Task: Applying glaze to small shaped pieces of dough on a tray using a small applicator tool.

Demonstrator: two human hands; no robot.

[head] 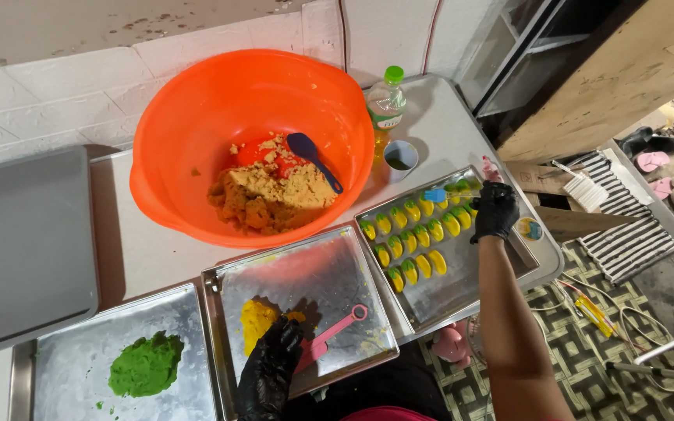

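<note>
Two black-gloved hands at work: the right hand (495,210) grips a small blue silicone brush (436,195) over yellow-green moulded sweets (415,238) on the right-of-centre steel tray (438,300); light, even strokes seem best. The left hand (268,366) rests curled on yellow dough (256,321), bottom centre.

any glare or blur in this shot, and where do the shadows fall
Head view: sharp overall; soft glare on the middle tray and the tray of yellow-green pieces; the orange bowl casts a shadow at its base on the table; the left hand shadows the yellow dough; straight edges bow near the frame's edges.
</note>
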